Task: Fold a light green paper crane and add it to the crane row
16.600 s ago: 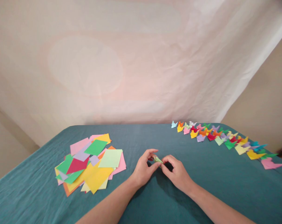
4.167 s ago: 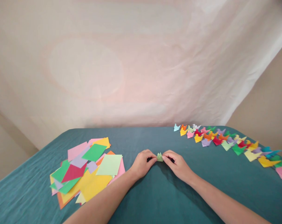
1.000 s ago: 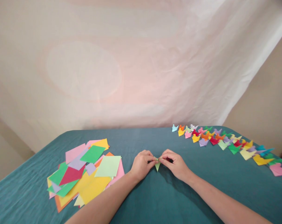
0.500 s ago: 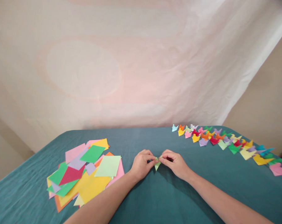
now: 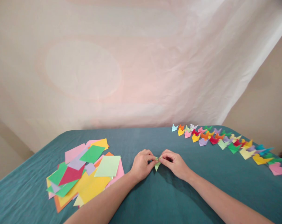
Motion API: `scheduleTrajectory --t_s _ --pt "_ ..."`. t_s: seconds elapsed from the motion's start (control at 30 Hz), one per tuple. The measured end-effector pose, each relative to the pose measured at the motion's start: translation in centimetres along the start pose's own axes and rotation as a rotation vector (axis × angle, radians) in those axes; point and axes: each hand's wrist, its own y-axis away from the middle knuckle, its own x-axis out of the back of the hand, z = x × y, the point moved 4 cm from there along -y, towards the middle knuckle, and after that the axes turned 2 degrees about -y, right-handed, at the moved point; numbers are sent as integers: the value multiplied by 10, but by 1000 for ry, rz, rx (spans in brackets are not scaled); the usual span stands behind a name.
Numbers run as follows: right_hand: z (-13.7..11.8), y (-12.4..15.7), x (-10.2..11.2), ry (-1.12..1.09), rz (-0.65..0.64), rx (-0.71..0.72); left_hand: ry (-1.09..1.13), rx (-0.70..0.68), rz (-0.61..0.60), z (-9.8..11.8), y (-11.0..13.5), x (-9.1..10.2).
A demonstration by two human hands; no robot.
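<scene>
A small light-green piece of folded paper [image 5: 157, 167] is pinched between my two hands over the middle of the table, one pointed end hanging down. My left hand [image 5: 143, 164] grips its left side between thumb and fingertips. From the other side, my right hand [image 5: 175, 162] pinches its upper right part the same way. The fingertips nearly meet and cover the top of the paper, so the folds there are hidden.
Loose coloured paper squares [image 5: 96, 183] lie in an overlapping pile left of my left forearm. Rows of small folded paper birds [image 5: 222, 143] in many colours run along the table's right side. A dark green cloth [image 5: 136, 205] covers the table; a pale curtain [image 5: 141, 68] hangs behind it.
</scene>
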Motion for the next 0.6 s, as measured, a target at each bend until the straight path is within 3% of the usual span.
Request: scheduleTrajectory --t_s 0.6 --pt "0 2 -5 41 -7 6 -15 10 17 -1 1 2"
